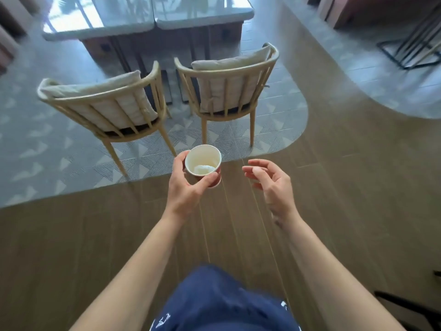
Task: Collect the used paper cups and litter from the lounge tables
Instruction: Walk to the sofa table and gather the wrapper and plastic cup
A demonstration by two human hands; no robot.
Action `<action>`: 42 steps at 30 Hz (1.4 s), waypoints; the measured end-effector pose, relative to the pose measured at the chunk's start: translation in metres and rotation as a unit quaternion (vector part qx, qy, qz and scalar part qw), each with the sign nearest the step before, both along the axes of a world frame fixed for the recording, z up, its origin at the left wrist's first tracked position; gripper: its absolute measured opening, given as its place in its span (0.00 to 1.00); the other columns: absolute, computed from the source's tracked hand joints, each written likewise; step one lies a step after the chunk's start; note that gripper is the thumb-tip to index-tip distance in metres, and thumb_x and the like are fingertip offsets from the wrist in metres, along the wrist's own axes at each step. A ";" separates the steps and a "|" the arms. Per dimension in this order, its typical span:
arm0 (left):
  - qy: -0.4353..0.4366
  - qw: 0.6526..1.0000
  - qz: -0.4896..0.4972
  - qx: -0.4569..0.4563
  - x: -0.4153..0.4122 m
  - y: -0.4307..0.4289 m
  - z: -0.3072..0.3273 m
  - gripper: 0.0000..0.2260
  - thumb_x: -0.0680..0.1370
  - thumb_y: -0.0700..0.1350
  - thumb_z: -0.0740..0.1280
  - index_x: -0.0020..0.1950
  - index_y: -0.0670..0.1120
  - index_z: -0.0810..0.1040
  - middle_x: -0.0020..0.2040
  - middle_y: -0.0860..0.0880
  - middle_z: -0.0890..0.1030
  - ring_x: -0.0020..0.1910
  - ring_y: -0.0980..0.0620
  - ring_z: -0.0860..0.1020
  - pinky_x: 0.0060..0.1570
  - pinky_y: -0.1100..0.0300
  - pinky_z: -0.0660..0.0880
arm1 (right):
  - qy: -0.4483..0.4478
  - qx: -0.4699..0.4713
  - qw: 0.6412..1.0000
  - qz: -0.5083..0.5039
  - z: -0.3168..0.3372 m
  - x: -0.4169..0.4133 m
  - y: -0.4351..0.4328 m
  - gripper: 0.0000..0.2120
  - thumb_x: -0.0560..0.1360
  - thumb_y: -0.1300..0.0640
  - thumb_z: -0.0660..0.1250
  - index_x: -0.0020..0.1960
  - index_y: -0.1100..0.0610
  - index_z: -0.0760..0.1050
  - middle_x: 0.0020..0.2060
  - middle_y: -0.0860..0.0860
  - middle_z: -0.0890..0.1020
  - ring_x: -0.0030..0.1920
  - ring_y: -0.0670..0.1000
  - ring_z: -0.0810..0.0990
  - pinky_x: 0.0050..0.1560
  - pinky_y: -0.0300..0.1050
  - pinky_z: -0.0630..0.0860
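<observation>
Here the left hand holds a small red paper cup with a white inside. The thumb and fingers are curled round its side, and it is up in the air above the brown wood floor. A scrunched white paper wad sits in the bottom of the cup. The right hand is just beside it with loose, spread fingers and nothing in it.

I think this is the carrying step: one cup is picked up, and there may be more to find. Next, the person likely needs to walk round the two pale wooden chairs with cream cushions to the shiny grey tables. The free hand can pick up litter there. The shine hides what lies on the tops.

No words show on the cup. The dark blue clothing has small white marks, too blurry to read.
</observation>
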State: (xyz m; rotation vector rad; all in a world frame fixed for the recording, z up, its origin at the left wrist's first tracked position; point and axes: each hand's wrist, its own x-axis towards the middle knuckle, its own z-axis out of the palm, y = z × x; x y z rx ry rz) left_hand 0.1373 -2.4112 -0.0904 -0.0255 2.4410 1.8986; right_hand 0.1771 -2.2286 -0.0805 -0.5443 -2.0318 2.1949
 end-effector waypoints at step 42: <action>0.073 0.903 0.423 0.023 -0.316 -0.230 0.044 0.31 0.63 0.58 0.75 0.63 0.54 0.70 0.56 0.59 0.75 0.56 0.60 0.74 0.54 0.66 0.71 | 0.034 -0.024 0.930 0.366 0.045 -0.462 -0.248 0.09 0.77 0.57 0.66 0.56 0.54 0.79 0.49 0.49 0.85 0.55 0.49 0.81 0.57 0.48 0.76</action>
